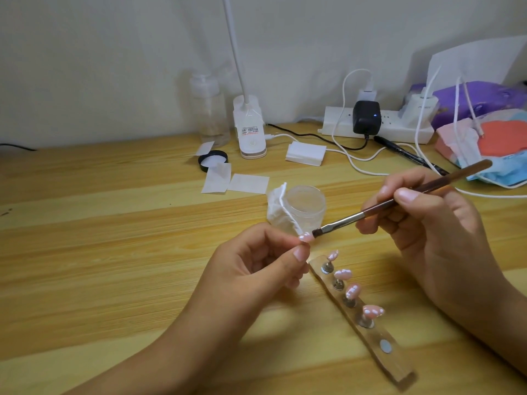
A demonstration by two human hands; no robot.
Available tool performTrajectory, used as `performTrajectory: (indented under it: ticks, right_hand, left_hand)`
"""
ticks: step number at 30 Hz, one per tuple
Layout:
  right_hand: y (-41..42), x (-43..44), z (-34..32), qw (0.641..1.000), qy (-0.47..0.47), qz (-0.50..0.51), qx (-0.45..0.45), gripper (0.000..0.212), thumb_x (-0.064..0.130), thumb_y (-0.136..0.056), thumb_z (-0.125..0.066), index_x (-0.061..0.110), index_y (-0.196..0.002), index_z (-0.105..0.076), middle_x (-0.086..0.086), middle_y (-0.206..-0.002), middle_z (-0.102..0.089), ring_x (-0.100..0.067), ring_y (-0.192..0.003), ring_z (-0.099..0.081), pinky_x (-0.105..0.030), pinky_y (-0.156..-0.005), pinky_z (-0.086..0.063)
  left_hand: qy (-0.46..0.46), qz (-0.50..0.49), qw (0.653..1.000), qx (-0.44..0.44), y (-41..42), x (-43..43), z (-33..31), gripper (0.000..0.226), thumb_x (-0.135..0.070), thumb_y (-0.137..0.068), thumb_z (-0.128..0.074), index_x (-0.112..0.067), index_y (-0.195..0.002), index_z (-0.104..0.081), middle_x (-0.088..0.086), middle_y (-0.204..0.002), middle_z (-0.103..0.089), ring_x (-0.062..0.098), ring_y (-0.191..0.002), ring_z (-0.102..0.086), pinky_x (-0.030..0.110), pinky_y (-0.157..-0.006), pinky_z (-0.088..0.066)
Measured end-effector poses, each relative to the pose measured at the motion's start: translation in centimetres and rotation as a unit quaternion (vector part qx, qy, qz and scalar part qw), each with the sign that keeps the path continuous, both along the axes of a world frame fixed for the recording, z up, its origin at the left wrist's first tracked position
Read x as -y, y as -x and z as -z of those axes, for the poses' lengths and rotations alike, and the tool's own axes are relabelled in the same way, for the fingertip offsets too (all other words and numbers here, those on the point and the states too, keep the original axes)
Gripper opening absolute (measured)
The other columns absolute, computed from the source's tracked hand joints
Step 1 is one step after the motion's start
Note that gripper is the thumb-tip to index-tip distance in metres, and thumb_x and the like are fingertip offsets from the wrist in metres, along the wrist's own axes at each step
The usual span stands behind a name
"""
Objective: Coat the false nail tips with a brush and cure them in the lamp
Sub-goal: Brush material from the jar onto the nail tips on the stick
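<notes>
Pink false nail tips (353,290) with white dots stand on pegs along a clear holder strip (397,366) near the wooden table's (99,223) front edge. Left hand (256,269) pinches one pink tip (305,237); right hand (427,220) grips a brown-handled brush (399,201) touching it. Bare table lies leftward.

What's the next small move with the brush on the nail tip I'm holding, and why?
Probably draw the brush in a short stroke along the nail tip. Its bristles already sit at the tip's edge, the left hand pinches the tip steady, and the right hand grips the handle. Four other tips wait on the holder strip, which has one bare spot.
</notes>
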State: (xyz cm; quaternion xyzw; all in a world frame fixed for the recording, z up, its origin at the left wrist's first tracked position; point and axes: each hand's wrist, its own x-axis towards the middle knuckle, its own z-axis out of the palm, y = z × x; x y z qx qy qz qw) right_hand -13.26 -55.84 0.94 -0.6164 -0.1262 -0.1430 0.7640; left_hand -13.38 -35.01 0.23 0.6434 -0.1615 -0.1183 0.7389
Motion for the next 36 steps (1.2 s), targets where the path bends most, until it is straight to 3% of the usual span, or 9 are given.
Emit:
performTrajectory:
  ticks: [6, 9, 16, 20, 25, 28, 32, 36]
  right_hand:
    - [0.2, -0.3, -0.1, 0.999, 0.032, -0.023, 0.008, 0.017, 0.021, -0.083, -0.053, 0.027, -0.08, -0.069, -0.003, -0.073, -0.07, -0.018, -0.069, -0.07, -0.024, -0.068, -0.056]
    - [0.3, -0.3, -0.1, 0.999, 0.045, 0.001, 0.001, 0.021, 0.015, -0.087, -0.054, 0.027, -0.078, -0.068, -0.006, -0.072, -0.07, -0.019, -0.069, -0.07, -0.024, -0.068, -0.056]
    - [0.1, -0.2, 0.0, 0.998, 0.05, 0.045, -0.016, 0.016, 0.013, -0.088, -0.047, 0.016, -0.082, -0.062, -0.007, -0.069, -0.069, -0.018, -0.066, -0.068, -0.023, -0.064, -0.055]
    - [-0.3, 0.3, 0.0, 0.997, 0.039, 0.072, 0.005, 0.021, 0.017, -0.094, -0.046, 0.025, -0.095, -0.065, -0.001, -0.074, -0.067, -0.016, -0.073, -0.066, -0.023, -0.066, -0.053]
    - [-0.9, 1.0, -0.1, 0.989, 0.077, 0.12, 0.039, 0.021, 0.021, -0.093, -0.047, 0.028, -0.092, -0.067, 0.005, -0.078, -0.059, -0.013, -0.078, -0.055, -0.024, -0.074, -0.05]
    - [-0.6, 1.3, -1.7, 0.979, 0.172, 0.098, 0.045, 0.026, 0.02, -0.091, -0.046, 0.029, -0.095, -0.07, 0.002, -0.078, -0.062, -0.012, -0.078, -0.058, -0.02, -0.077, -0.051]
    - [-0.4, 1.2, -4.4, 0.932, 0.332, 0.124, 0.076, 0.023, 0.041, -0.088, -0.049, 0.033, -0.096, -0.069, 0.005, -0.078, -0.065, -0.011, -0.079, -0.062, -0.014, -0.074, -0.049]
    - [-1.6, -0.5, -5.6, 0.879, 0.454, 0.129, 0.068, 0.023, 0.052, -0.089, -0.047, 0.038, -0.087, -0.066, 0.023, -0.085, -0.066, -0.002, -0.087, -0.062, -0.021, -0.064, -0.049]
  left_hand:
    - [0.005, 0.0, 1.0, -0.008, 0.0, 0.0, 0.0, 0.007, -0.02, -0.076, -0.069, -0.027, -0.074, -0.07, 0.0, -0.066, -0.066, 0.008, -0.061, -0.058, 0.015, -0.061, -0.047]
    - [0.01, 0.002, 1.0, -0.01, -0.1, 0.0, 0.0, 0.01, -0.018, -0.076, -0.068, -0.027, -0.074, -0.071, -0.001, -0.067, -0.067, 0.007, -0.061, -0.059, 0.015, -0.061, -0.047]
    - [-0.001, 0.008, 1.0, 0.001, 0.0, -0.1, 0.1, 0.005, -0.022, -0.077, -0.071, -0.027, -0.077, -0.071, -0.003, -0.071, -0.067, 0.007, -0.066, -0.059, 0.016, -0.063, -0.048]
    - [-0.007, 0.011, 1.0, 0.002, -0.1, -0.1, 0.2, 0.01, -0.035, -0.073, -0.073, -0.027, -0.079, -0.071, -0.005, -0.073, -0.067, 0.008, -0.067, -0.059, 0.017, -0.066, -0.047]
    - [-0.015, 0.006, 1.0, -0.008, -0.3, -0.1, 0.3, 0.008, -0.025, -0.076, -0.074, -0.027, -0.084, -0.073, -0.005, -0.077, -0.07, 0.006, -0.07, -0.061, 0.015, -0.067, -0.047]
    - [-0.015, 0.003, 1.0, -0.013, -0.3, -0.2, 0.3, 0.019, -0.037, -0.068, -0.075, -0.028, -0.085, -0.074, -0.004, -0.079, -0.071, 0.006, -0.071, -0.063, 0.016, -0.067, -0.048]
    - [0.002, 0.007, 1.0, -0.02, -0.4, -0.2, 0.3, 0.014, -0.035, -0.068, -0.075, -0.029, -0.081, -0.075, -0.003, -0.072, -0.071, 0.006, -0.066, -0.061, 0.016, -0.064, -0.048]
    - [-0.011, 0.005, 1.0, -0.025, -0.5, -0.1, 0.3, 0.014, -0.032, -0.07, -0.073, -0.025, -0.082, -0.073, -0.005, -0.073, -0.072, 0.005, -0.067, -0.062, 0.019, -0.065, -0.049]
